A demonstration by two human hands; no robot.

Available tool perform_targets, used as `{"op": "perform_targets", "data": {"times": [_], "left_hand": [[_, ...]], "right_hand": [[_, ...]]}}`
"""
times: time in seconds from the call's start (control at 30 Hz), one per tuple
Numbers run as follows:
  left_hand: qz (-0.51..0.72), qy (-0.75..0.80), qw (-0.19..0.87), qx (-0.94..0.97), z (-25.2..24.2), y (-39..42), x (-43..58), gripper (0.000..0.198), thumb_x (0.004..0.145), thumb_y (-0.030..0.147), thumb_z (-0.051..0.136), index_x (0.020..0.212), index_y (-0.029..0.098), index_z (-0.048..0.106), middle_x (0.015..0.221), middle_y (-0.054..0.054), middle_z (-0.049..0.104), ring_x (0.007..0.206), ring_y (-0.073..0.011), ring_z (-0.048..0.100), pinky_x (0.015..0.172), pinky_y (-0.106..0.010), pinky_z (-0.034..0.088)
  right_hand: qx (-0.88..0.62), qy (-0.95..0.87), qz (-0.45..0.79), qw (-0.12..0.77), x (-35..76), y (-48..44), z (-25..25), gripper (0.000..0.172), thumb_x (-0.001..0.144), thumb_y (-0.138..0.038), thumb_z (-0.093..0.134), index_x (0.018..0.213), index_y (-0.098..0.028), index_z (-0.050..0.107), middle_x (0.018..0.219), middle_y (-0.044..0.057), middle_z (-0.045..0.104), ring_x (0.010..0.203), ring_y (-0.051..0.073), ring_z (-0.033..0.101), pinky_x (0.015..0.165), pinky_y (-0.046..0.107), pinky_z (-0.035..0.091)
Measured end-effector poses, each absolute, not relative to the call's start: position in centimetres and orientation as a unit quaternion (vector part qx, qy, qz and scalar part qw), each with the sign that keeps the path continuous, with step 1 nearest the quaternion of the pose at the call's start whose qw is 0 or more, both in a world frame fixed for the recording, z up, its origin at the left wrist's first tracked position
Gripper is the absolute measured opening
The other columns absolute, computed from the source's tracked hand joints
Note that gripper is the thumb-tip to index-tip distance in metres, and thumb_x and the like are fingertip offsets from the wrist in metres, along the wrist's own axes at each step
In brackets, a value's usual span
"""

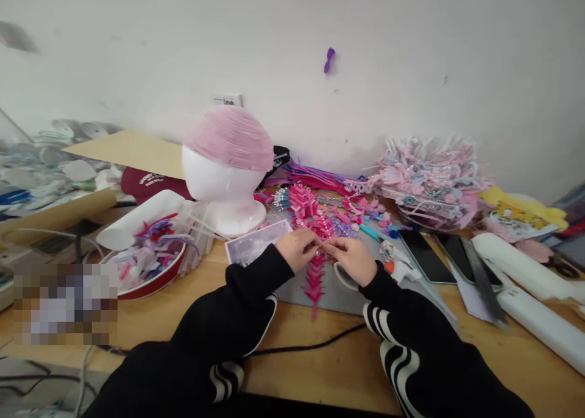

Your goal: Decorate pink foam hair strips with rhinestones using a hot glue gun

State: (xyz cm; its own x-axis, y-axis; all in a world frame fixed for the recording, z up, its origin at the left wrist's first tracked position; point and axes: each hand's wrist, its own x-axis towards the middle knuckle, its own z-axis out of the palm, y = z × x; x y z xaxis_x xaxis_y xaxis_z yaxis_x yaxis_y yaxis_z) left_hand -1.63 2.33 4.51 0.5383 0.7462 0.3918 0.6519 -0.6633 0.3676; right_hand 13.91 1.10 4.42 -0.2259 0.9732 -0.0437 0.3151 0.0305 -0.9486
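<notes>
My left hand (pixel 299 249) and my right hand (pixel 351 256) meet fingertip to fingertip, both pinched closed. Whatever small thing lies between the fingers is too small to make out. Right below and behind the fingertips runs a bright pink strip of pointed, leaf-like pieces (pixel 314 281), its tapering end toward me. It lies over a grey mat (pixel 292 290), and more pink pieces with white beads (pixel 305 205) spread out beyond the hands. A shallow box (pixel 237 247) with whitish bits in it sits beside my left hand. A glue gun (pixel 397 264) lies right of my right hand.
A white mannequin head (pixel 219 189) with a pink covering stands at the back left. A red-rimmed bowl (pixel 176 278) of scraps is at left. Decorated hair pieces (pixel 429 180) pile up at back right. Phones (pixel 425 256) and a black cable (pixel 311 347) lie on the table.
</notes>
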Motion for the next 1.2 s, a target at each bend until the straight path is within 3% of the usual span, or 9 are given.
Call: {"op": "perform_targets", "data": {"times": [0.1, 0.2, 0.33, 0.53, 0.73, 0.8, 0.9, 1.03, 1.2], "left_hand": [[0.249, 0.394, 0.087, 0.881, 2.8, 1.4, -1.0, 0.011, 0.075, 0.016, 0.042, 0.076, 0.015, 0.053, 0.072, -0.002, 0.057, 0.061, -0.0086, 0.050, 0.059, -0.020, 0.041], [0.207, 0.374, 0.038, 0.903, 0.9, 0.4, -1.4, 0.014, 0.077, 0.018, 0.038, 0.078, 0.016, 0.052, 0.071, -0.003, 0.057, 0.067, -0.0121, 0.052, 0.062, -0.023, 0.042], [0.180, 0.327, -0.008, 0.927, -0.6, -0.3, -1.9, 0.016, 0.078, 0.019, 0.036, 0.084, 0.015, 0.050, 0.081, -0.008, 0.059, 0.084, -0.0166, 0.053, 0.074, -0.029, 0.042], [0.134, 0.319, 0.003, 0.938, -0.9, -1.1, -1.6, 0.015, 0.079, 0.018, 0.032, 0.080, 0.016, 0.047, 0.076, -0.007, 0.058, 0.077, -0.0164, 0.053, 0.071, -0.029, 0.042], [0.130, 0.319, -0.001, 0.939, -1.1, -2.5, -1.6, 0.016, 0.079, 0.020, 0.031, 0.078, 0.016, 0.047, 0.067, -0.004, 0.056, 0.065, -0.0151, 0.052, 0.063, -0.028, 0.041], [0.140, 0.318, 0.009, 0.938, -0.8, -2.8, -1.9, 0.016, 0.079, 0.020, 0.031, 0.079, 0.017, 0.047, 0.068, -0.004, 0.056, 0.063, -0.0141, 0.051, 0.062, -0.027, 0.040], [0.165, 0.307, 0.032, 0.937, 0.1, -2.6, -2.7, 0.014, 0.077, 0.019, 0.034, 0.078, 0.017, 0.048, 0.073, -0.005, 0.057, 0.071, -0.0142, 0.052, 0.067, -0.027, 0.039], [0.159, 0.330, 0.044, 0.929, 0.8, -2.2, -3.7, 0.010, 0.072, 0.018, 0.038, 0.074, 0.017, 0.048, 0.074, -0.005, 0.057, 0.072, -0.0142, 0.052, 0.068, -0.027, 0.038], [0.125, 0.341, 0.061, 0.930, 0.3, -2.2, -3.9, 0.012, 0.070, 0.019, 0.038, 0.073, 0.019, 0.049, 0.069, -0.001, 0.056, 0.061, -0.0111, 0.051, 0.058, -0.023, 0.035]], "right_hand": [[-0.597, -0.637, 0.352, 0.338, 17.4, 0.1, 4.4, 0.033, 0.072, -0.044, 0.045, 0.082, -0.017, 0.061, 0.070, 0.005, 0.063, 0.059, 0.014, 0.057, 0.051, 0.024, 0.043], [-0.740, -0.621, 0.148, 0.209, 22.2, -0.6, 4.3, 0.047, 0.075, -0.054, 0.037, 0.050, -0.018, 0.054, 0.053, 0.008, 0.058, 0.055, 0.018, 0.057, 0.051, 0.027, 0.040], [-0.803, -0.552, 0.224, 0.020, 26.5, -0.8, 3.0, 0.062, 0.071, -0.067, 0.028, 0.033, -0.020, 0.042, 0.042, 0.009, 0.053, 0.037, 0.015, 0.051, 0.046, 0.029, 0.039], [-0.793, -0.507, 0.310, 0.133, 26.2, -0.7, 0.6, 0.046, 0.064, -0.060, 0.048, 0.043, -0.019, 0.046, 0.040, 0.003, 0.051, 0.030, 0.012, 0.046, 0.036, 0.025, 0.035], [-0.644, -0.385, 0.436, 0.496, 23.6, -1.5, 1.0, 0.028, 0.058, -0.047, 0.053, 0.060, -0.021, 0.043, 0.048, -0.001, 0.051, 0.043, 0.013, 0.049, 0.042, 0.026, 0.041], [-0.559, -0.351, 0.508, 0.553, 22.7, -1.9, 1.4, 0.021, 0.058, -0.041, 0.050, 0.064, -0.022, 0.042, 0.047, -0.004, 0.047, 0.043, 0.012, 0.048, 0.042, 0.025, 0.040], [-0.519, -0.366, 0.562, 0.530, 21.8, -2.6, 1.5, 0.017, 0.063, -0.037, 0.047, 0.069, -0.021, 0.046, 0.036, -0.008, 0.035, 0.035, 0.010, 0.041, 0.037, 0.024, 0.033], [-0.513, -0.458, 0.581, 0.434, 21.4, -3.5, 0.7, 0.030, 0.068, -0.043, 0.048, 0.078, -0.015, 0.053, 0.031, -0.006, 0.042, 0.030, 0.013, 0.042, 0.035, 0.025, 0.031], [-0.528, -0.588, 0.529, 0.308, 20.5, -4.5, 0.0, 0.037, 0.071, -0.045, 0.049, 0.052, -0.014, 0.054, 0.032, -0.001, 0.048, 0.035, 0.011, 0.047, 0.045, 0.024, 0.039]]}}
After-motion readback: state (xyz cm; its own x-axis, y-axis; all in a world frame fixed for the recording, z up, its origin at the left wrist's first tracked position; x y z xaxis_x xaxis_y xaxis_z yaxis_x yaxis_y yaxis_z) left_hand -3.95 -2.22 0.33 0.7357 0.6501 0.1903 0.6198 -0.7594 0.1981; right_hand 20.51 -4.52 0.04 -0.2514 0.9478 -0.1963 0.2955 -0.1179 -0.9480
